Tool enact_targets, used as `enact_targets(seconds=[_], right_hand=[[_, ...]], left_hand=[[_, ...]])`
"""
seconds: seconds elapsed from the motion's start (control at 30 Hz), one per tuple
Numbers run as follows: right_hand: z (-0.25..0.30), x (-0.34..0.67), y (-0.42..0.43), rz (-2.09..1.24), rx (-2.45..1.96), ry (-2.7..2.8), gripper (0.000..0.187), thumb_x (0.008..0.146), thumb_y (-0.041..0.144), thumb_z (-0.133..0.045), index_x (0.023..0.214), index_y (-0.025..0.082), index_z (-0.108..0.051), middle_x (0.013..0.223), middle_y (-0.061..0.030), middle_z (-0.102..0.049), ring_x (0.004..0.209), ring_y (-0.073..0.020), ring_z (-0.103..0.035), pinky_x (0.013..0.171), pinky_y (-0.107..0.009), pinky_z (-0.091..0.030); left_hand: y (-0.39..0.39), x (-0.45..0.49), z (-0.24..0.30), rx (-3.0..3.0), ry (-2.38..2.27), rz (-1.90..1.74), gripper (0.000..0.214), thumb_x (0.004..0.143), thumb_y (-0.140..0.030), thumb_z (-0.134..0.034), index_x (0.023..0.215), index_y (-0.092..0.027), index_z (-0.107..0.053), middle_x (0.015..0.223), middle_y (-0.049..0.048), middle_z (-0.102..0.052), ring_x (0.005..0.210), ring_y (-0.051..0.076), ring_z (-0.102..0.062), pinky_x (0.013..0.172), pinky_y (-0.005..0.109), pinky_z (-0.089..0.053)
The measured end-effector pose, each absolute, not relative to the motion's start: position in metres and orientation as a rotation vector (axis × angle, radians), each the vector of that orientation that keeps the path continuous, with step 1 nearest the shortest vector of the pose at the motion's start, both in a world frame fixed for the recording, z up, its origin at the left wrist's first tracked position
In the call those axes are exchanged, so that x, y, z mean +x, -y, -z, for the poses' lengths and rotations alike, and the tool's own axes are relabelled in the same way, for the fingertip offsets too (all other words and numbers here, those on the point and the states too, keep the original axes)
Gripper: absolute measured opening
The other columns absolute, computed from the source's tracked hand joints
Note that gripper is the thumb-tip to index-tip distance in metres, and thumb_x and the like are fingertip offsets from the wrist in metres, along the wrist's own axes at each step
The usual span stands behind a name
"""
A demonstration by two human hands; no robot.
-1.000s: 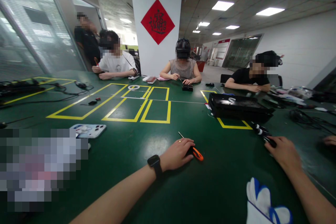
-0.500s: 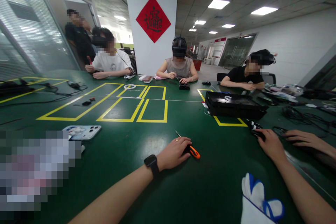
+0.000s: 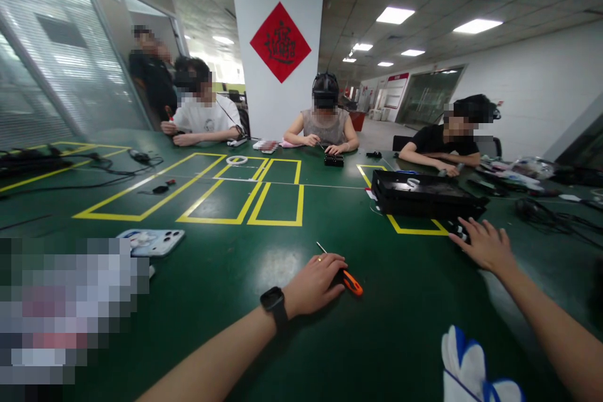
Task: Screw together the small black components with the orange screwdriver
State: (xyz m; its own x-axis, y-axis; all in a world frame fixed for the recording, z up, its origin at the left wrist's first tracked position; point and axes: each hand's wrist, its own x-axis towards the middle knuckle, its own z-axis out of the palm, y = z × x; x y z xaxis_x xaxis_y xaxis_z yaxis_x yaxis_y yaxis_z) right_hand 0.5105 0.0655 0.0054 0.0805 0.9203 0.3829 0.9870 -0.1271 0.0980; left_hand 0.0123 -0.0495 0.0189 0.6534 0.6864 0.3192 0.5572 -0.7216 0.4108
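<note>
Left hand [image 3: 316, 284] palm-down over screwdriver [image 3: 353, 283], right hand [image 3: 485, 247] outstretched, splayed

Your left hand [image 3: 316, 281] holds an orange-handled tool [image 3: 353, 283] on the green table [image 3: 386, 326], six o'clock in frame.
Your right hand [image 3: 484, 246] is spread just beside a black box [image 3: 431, 201], three o'clock; phone [image 3: 155, 242] at eight.

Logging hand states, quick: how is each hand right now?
Left hand: draped over the orange-handled screwdriver; whether it grips cannot be told.
Right hand: open, fingers spread at the black-and-white item.
</note>
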Motion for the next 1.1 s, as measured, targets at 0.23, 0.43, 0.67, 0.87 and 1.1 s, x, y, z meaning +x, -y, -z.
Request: enact_targets(seconds=[0.23,0.43,0.67,0.87,1.1], right_hand=[[-0.003,0.491,-0.093,0.098,-2.093,2.123,0.066,0.083,0.054,-0.032,0.132,0.009,-0.035,0.13,-0.0192,-0.043,0.119,-0.0271,-0.041,0.098,-0.038,-0.031],[-0.001,0.348,-0.066,-0.074,-1.585,2.432,0.062,0.082,0.054,-0.037,0.137,0.028,-0.024,0.141,-0.0064,-0.03,0.127,-0.0253,-0.031,0.102,-0.044,-0.029],[-0.014,0.134,-0.093,-0.301,-1.118,2.568,0.059,0.08,0.049,-0.046,0.131,0.021,-0.037,0.139,-0.0083,-0.034,0.128,-0.0274,-0.027,0.105,-0.046,-0.022],[-0.006,-0.009,-0.119,-0.313,-1.059,2.519,0.065,0.076,0.059,-0.04,0.13,0.023,-0.038,0.138,0.0003,-0.037,0.126,-0.0288,-0.029,0.101,-0.041,-0.026],[-0.009,-0.055,-0.104,-0.303,-1.019,2.404,0.07,0.077,0.066,-0.018,0.129,0.024,-0.038,0.137,0.0048,-0.039,0.125,-0.0299,-0.028,0.099,-0.044,-0.022]], left_hand=[[0.052,0.014,-0.016,2.701,-1.023,-0.629,0.053,0.08,-0.043,-0.048,0.126,-0.021,-0.036,0.145,0.0103,-0.019,0.134,0.027,-0.014,0.106,0.047,-0.019],[0.051,0.014,-0.017,2.727,-0.844,-0.572,0.058,0.082,-0.045,-0.043,0.132,-0.02,-0.028,0.14,0.0098,-0.033,0.132,0.023,-0.021,0.107,0.044,-0.02],[0.05,0.015,-0.02,2.727,-0.838,-0.579,0.061,0.08,-0.044,-0.047,0.132,-0.018,-0.029,0.135,0.0105,-0.041,0.128,0.024,-0.031,0.106,0.042,-0.023],[0.051,0.013,-0.014,2.748,-0.777,-0.628,0.053,0.085,-0.036,-0.041,0.133,-0.018,-0.028,0.139,0.0074,-0.035,0.128,0.026,-0.031,0.108,0.041,-0.021],[0.047,0.008,-0.002,2.82,-0.7,-0.523,0.062,0.085,-0.032,-0.04,0.138,-0.012,-0.014,0.144,0.0104,-0.025,0.133,0.025,-0.016,0.111,0.042,-0.015]])
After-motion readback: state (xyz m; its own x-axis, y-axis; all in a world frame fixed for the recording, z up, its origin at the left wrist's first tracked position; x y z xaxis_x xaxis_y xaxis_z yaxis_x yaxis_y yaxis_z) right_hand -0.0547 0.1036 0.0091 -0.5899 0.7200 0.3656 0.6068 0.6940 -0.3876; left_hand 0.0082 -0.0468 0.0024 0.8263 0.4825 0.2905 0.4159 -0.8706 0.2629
